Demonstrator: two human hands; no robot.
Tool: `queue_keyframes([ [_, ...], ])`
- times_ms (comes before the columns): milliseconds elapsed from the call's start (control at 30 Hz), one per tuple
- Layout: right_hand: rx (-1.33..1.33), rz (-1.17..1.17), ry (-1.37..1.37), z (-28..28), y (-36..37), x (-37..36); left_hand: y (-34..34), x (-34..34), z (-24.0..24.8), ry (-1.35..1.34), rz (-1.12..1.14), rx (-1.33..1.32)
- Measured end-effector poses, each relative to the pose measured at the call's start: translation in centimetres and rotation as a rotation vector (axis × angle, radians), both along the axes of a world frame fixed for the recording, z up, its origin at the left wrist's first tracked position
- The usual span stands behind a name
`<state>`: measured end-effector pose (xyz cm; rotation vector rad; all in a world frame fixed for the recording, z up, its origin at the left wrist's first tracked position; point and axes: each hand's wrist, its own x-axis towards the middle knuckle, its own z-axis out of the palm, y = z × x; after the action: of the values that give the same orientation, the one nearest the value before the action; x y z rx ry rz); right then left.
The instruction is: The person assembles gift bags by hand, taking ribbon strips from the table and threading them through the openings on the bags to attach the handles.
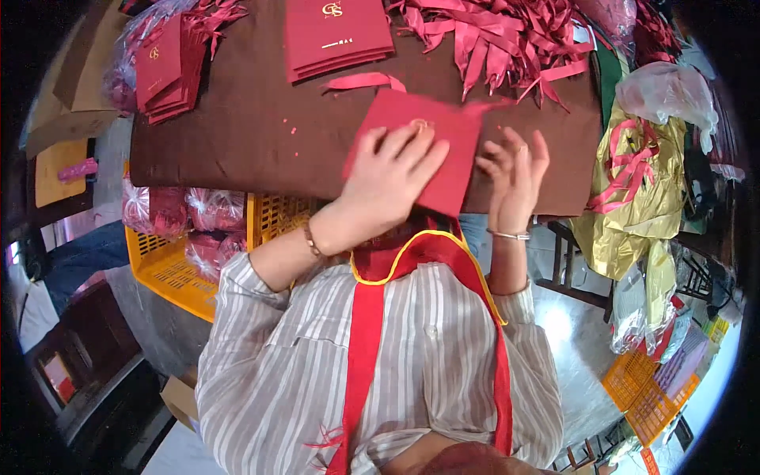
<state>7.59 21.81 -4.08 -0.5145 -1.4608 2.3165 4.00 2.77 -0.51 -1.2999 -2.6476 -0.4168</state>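
Observation:
A flat red paper gift bag [457, 146] with a small gold emblem lies tilted across the near edge of the brown-covered table [237, 150]. My left hand [393, 176] is on the bag, its fingers laid over the top face and the thumb out of sight at the near edge. To the right of the bag, my right hand [514, 170] is raised with its fingers apart and nothing in them. A pink-red ribbon [492, 105] shows blurred by the bag's far right corner. Another short ribbon [366, 81] lies just beyond the bag.
A stack of red bags [340, 43] sits at the far middle, with another stack [166, 71] at far left. Red ribbons [499, 39] are heaped at the far right. A yellow crate [170, 281] with plastic-wrapped red bundles stands below the left edge; gold plastic sheeting [653, 198] hangs at right.

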Motion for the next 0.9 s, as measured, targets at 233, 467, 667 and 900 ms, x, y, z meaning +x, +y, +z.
queue_keyframes([
  [233, 0.264, 0.038, -0.027, 0.8, 2.2, -0.3, 2.8, 3.0, -3.7, -0.082, 0.017, 0.04],
  [467, 0.284, -0.01, 0.078, 5.2, 2.6, -0.1, 2.7, -2.8, -0.4, -0.025, 0.129, 0.157],
  [667, 0.337, 0.015, 0.026, 5.1, 3.4, -0.6, 6.2, -10.4, -2.5, 0.022, 0.139, 0.118],
  [900, 0.25, 0.108, -0.119, 2.0, 3.4, 1.2, 7.9, -12.0, -3.2, -0.246, 0.146, 0.08],
])
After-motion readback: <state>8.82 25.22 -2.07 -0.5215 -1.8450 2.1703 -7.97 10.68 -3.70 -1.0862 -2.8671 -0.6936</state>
